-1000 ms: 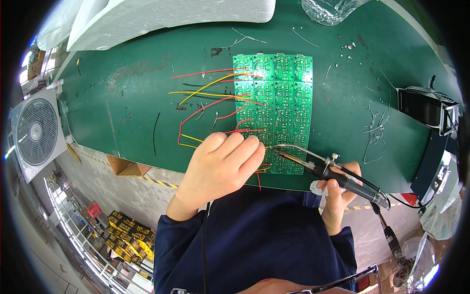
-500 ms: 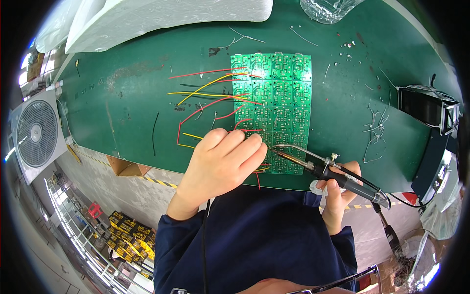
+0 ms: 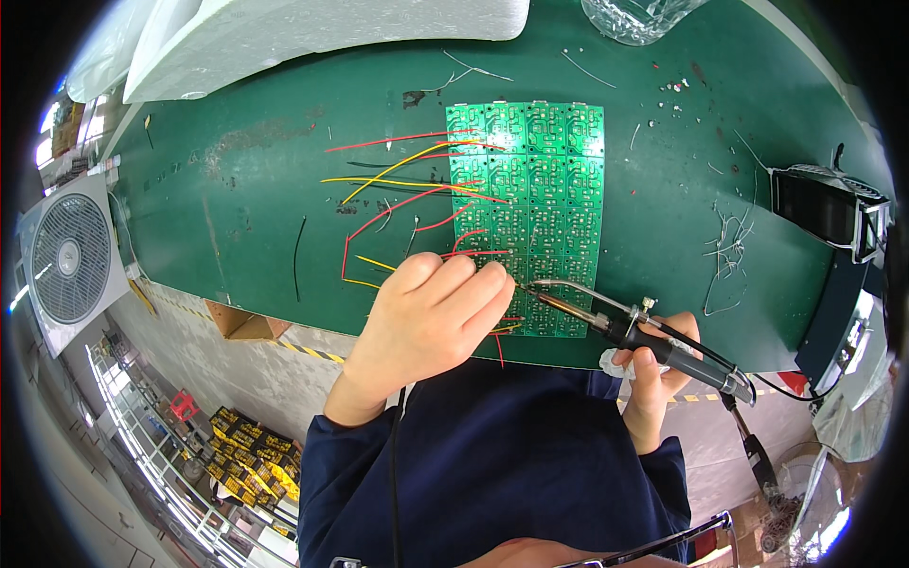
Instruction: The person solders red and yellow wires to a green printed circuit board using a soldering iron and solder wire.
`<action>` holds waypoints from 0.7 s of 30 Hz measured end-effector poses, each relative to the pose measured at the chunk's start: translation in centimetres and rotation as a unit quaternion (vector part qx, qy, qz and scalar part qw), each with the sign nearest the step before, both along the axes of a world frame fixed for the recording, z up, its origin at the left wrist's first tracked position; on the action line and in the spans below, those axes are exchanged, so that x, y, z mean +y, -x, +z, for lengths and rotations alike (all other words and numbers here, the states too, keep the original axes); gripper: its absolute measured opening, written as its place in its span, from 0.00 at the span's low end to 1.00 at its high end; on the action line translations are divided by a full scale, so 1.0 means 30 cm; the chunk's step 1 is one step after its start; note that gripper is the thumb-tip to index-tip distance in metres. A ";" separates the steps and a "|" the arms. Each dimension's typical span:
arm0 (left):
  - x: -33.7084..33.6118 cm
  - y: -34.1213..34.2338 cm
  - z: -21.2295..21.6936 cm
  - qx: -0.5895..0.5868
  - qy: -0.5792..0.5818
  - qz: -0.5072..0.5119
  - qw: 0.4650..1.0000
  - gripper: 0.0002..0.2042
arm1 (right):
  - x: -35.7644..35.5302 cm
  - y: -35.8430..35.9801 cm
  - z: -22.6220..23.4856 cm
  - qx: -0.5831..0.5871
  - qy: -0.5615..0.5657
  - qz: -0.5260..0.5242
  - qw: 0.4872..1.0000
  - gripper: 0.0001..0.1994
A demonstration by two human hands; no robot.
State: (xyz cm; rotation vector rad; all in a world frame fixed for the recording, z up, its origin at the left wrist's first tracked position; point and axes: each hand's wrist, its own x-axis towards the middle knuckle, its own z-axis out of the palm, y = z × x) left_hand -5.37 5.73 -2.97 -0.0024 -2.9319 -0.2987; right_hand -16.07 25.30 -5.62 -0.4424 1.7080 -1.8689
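A green panel of circuit boards point(image 3: 584, 180) lies on the green table, with red and yellow wires on its left half. My left hand point(image 3: 431, 317) is closed in a pinch over the panel's lower left part. A yellow wire point(image 3: 376, 263) runs under this hand, and a bit of yellow shows at the fingertips, which partly hide it. In my right hand point(image 3: 663, 364) is a black soldering iron point(image 3: 653, 346) with a thin metal feed tube point(image 3: 578, 286) clamped to it. Its tip meets the panel right beside my left fingertips. A crumpled white wad point(image 3: 617, 363) is at the right fingers.
White foam point(image 3: 331, 47) lies along the far edge, near a clear plastic container point(image 3: 639, 19). Wire clippings point(image 3: 729, 241) are scattered on the right, before a black device point(image 3: 828, 208). A cable trails from the iron. A fan point(image 3: 71, 256) stands off the table's left end.
Almost nothing differs. My left fingers and the iron's tip stay at the same spot, and the loose wires by the left hand have shifted slightly.
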 end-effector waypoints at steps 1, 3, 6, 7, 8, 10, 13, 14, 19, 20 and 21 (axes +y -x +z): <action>0.002 -0.002 -0.001 -0.002 -0.009 0.007 1.000 0.11 | 0.000 -0.001 0.001 -0.006 -0.002 -0.005 1.000 0.11; 0.003 -0.003 -0.001 -0.001 -0.012 0.007 1.000 0.11 | 0.000 -0.001 0.001 -0.005 -0.004 -0.005 1.000 0.11; 0.003 -0.005 -0.004 0.002 -0.013 0.007 1.000 0.10 | -0.003 -0.001 0.005 -0.007 -0.008 -0.006 1.000 0.11; 0.003 -0.005 -0.005 0.004 -0.012 0.007 1.000 0.10 | -0.003 -0.001 0.006 -0.009 -0.009 -0.007 1.000 0.11; 0.003 -0.004 -0.006 0.004 -0.013 0.007 1.000 0.10 | -0.002 0.000 0.005 -0.009 -0.009 -0.007 1.000 0.11; 0.003 -0.004 -0.005 0.006 -0.013 0.010 1.000 0.09 | -0.001 0.000 0.001 -0.004 -0.003 -0.005 1.000 0.11; 0.004 -0.005 -0.004 0.001 -0.012 0.014 1.000 0.09 | 0.000 0.000 -0.001 -0.001 -0.001 -0.003 1.000 0.11; 0.004 -0.006 -0.004 0.001 -0.012 0.015 1.000 0.09 | -0.001 0.000 -0.001 -0.001 -0.001 -0.003 1.000 0.11; 0.005 -0.006 -0.011 0.012 -0.011 0.011 1.000 0.10 | -0.005 -0.003 0.002 -0.014 0.003 -0.017 1.000 0.10; 0.006 -0.003 -0.010 0.012 -0.011 0.009 1.000 0.10 | -0.003 -0.001 0.001 -0.014 0.003 -0.018 1.000 0.10; 0.006 -0.003 -0.007 0.013 -0.011 0.010 1.000 0.11 | -0.003 -0.002 0.001 -0.011 0.003 -0.015 1.000 0.10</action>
